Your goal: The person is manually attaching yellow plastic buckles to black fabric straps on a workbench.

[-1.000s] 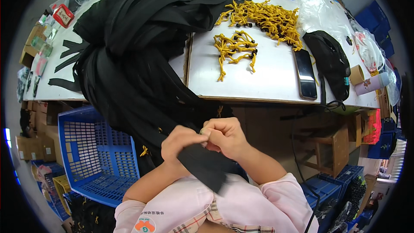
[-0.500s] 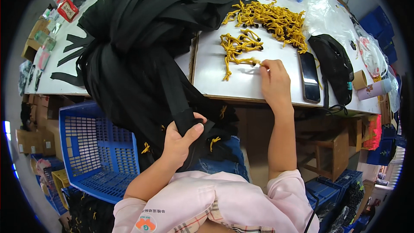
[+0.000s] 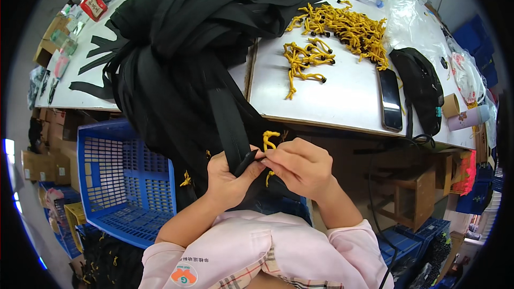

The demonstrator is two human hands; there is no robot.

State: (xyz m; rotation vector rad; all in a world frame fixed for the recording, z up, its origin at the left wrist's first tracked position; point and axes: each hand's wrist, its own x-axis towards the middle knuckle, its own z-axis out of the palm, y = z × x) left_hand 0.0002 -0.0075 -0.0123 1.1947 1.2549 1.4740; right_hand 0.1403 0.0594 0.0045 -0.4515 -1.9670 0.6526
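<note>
In my left hand [image 3: 229,177] is the end of a black zipper tape [image 3: 229,126], gripped between thumb and fingers. My right hand [image 3: 300,168] meets it there, its fingertips pinched at the tape's end. A yellow cord pull [image 3: 269,139] sticks up beside those fingertips; the end they hold is hidden. From the table, a large bundle of black zipper tapes [image 3: 176,32] hangs over the front edge toward my lap. Some hanging tapes carry yellow cords, one [image 3: 186,179] left of my left hand. Knotted yellow cord pulls with black tips [image 3: 305,61] lie on the white table [image 3: 321,99].
A larger heap of yellow cord pulls [image 3: 353,29] lies farther back. To the right are a phone [image 3: 391,99], a black pouch [image 3: 417,85] and a light-coloured cup [image 3: 468,118]. A blue plastic crate [image 3: 126,182] stands at my left, below the table edge.
My right hand has come from the small cord group on the table down to my left hand, bringing a yellow cord pull. My left hand keeps hold of the zipper tape.
</note>
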